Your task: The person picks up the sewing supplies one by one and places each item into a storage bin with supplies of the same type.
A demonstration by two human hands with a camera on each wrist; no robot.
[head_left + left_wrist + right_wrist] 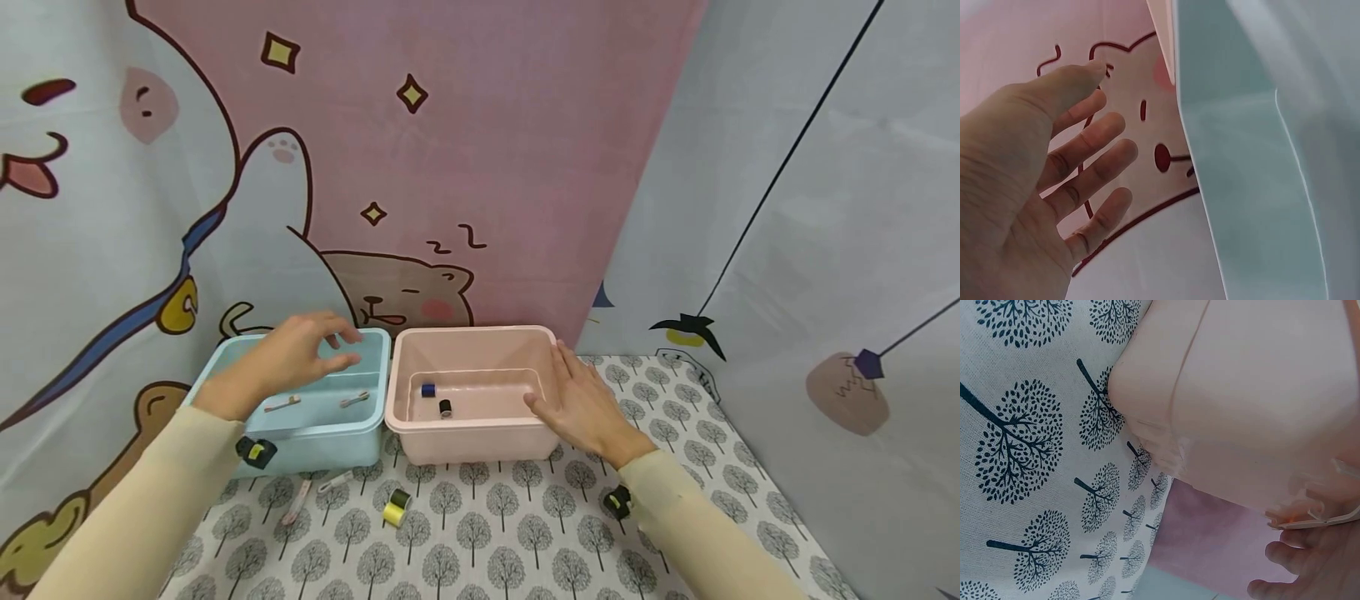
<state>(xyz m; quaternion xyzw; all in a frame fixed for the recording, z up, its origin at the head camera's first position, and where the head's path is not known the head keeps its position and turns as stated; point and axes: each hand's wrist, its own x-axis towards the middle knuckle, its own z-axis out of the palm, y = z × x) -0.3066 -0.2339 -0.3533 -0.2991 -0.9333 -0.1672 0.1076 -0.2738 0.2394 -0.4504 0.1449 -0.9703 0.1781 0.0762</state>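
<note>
My left hand (300, 354) hovers over the light blue bin (322, 433), fingers loosely spread and holding nothing. In the left wrist view the same hand (1054, 156) appears beside the blue wall, apart from it. Two small slim pieces, one brownish (282, 404) and one pale (354, 399), lie inside the blue bin; their kind is unclear. At the pink bin (472, 442), my right hand (588, 408) rests over the right rim, fingers fairly straight outside and thumb above the inside. A blue thread spool (428, 390) and a black thread spool (446, 408) lie in it.
On the tree-print cloth (480, 533) before the bins lie a pink slim piece (297, 502), a whitish slim piece (335, 482), a dark green spool (401, 498) and a yellow spool (393, 514). A cartoon-printed curtain (510, 167) hangs behind the bins.
</note>
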